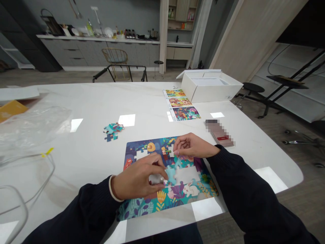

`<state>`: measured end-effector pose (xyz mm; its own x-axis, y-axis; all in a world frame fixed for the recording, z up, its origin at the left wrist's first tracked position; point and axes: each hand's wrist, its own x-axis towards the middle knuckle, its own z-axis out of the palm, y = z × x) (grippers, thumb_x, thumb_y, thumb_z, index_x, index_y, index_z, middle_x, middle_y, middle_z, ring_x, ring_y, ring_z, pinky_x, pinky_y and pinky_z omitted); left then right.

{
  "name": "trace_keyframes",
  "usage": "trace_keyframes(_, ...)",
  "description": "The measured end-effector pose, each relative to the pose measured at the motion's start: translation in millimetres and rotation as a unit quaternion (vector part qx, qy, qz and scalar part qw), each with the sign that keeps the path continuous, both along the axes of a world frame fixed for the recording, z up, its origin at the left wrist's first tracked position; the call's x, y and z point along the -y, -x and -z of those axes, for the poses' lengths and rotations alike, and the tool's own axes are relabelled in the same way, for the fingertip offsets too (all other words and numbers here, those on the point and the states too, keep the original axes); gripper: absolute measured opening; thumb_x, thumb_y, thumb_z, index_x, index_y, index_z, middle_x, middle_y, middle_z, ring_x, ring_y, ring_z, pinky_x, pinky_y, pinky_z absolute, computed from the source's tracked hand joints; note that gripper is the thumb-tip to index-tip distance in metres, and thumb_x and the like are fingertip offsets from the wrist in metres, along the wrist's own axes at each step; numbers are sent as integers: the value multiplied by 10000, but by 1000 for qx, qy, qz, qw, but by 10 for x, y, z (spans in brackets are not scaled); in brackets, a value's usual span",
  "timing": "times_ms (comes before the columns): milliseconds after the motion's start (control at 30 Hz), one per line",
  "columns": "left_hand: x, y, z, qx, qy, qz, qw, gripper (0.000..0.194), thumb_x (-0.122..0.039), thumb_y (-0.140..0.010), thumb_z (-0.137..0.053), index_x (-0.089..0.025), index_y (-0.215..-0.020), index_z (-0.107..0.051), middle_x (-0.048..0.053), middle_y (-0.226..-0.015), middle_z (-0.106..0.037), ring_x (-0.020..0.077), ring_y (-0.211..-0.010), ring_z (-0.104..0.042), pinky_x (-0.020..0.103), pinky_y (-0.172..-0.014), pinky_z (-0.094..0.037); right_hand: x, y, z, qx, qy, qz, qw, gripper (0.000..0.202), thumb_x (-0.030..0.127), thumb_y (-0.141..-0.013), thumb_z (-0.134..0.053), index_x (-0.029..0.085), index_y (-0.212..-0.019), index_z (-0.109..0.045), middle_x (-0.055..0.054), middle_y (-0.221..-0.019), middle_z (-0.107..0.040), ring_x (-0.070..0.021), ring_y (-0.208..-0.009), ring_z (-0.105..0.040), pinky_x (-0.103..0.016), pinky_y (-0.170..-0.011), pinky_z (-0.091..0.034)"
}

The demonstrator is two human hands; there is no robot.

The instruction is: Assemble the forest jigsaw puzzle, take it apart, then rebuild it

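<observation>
A colourful jigsaw puzzle point(162, 196) lies flat near the table's front edge, with several white gaps among its pieces. Over its left half is my left hand point(139, 176), thumb and forefinger close together at a small white-and-purple bit by a gap; whether this is a loose piece is unclear. My right hand point(190, 145) rests over the upper part, fingers curled together beside a gap; what they hold, if anything, is hidden. A small heap of loose puzzle pieces point(113, 130) sits on the table beyond the puzzle's left corner.
On the white table point(96, 105) are picture cards point(186, 113), an open white box point(210, 89), a blurred flat item point(220, 134) at right, and clear plastic wrap point(48, 125), a yellow packet point(12, 110) and a cable point(52, 169) at left.
</observation>
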<state>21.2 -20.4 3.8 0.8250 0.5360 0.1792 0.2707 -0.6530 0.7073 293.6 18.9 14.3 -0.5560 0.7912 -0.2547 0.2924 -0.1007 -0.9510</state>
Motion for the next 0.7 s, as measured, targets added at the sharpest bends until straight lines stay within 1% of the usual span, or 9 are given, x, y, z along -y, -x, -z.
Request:
trace_keyframes(167, -3, 9, 24, -31, -3, -3, 999, 223, -232, -815, -828, -220, -1012, -725, 37, -944, -627, 184, -868, -591, 296, -756, -475, -9, 15, 3, 18, 14, -6, 1000, 414, 505, -754, -857, 139, -884, -712, 35, -591, -639, -72, -410, -536, -163, -357, -434)
trace_keyframes(333, 8, 7, 63, -40, -14, -4, 999, 231, -257, -819, -830, -220, -1015, -713, 38, -953, -632, 196, -893, -601, 300, -779, -483, -14, 16, 21, 24, 17, -14, 999, 417, 509, -760, -849, 141, -889, -701, 36, -594, -636, -63, -399, -520, -152, -342, -389)
trace_keyframes(533, 9, 38, 25, -51, 5, 22, 998, 194, -254, -786, -856, -232, -936, -735, 22, -902, -624, 185, -851, -607, 293, -777, -487, -13, 14, 29, 31, 7, -5, 999, 404, 517, -785, -824, 145, -896, -714, 23, -614, -646, -73, -427, -537, -153, -346, -397)
trace_keyframes(700, 5, 31, 32, -38, 2, 4, 999, 177, -244, -804, -841, -222, -945, -736, 30, -929, -633, 185, -870, -611, 297, -786, -491, -10, 28, 16, 32, 13, -7, 999, 408, 525, -777, -827, 151, -889, -708, 35, -591, -627, -76, -423, -531, -158, -345, -406)
